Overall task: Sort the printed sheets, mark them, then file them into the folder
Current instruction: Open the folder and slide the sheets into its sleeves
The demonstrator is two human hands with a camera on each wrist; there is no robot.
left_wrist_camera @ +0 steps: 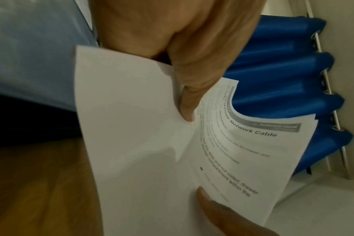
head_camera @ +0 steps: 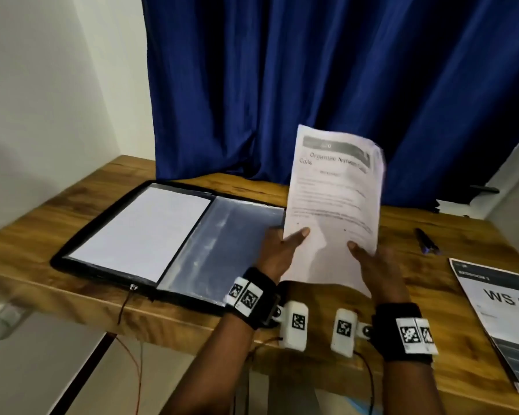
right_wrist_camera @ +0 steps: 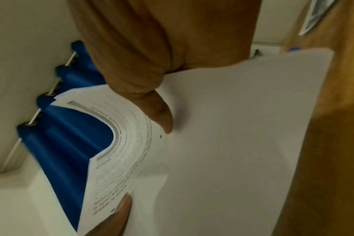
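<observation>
Lying open, folder (head_camera: 174,235) w/ blank sheet (head_camera: 141,232) inside.

Both hands (head_camera: 282,250) hold printed sheets (head_camera: 333,205) upright beside open folder (head_camera: 174,235).

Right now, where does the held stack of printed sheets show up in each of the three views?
Head: stack of printed sheets right of centre, raised above the table.
Left wrist: fills the centre, heading "Network Cable" at right.
Right wrist: centre and right, print at left.
Shared landmark: blue curtain.
</observation>
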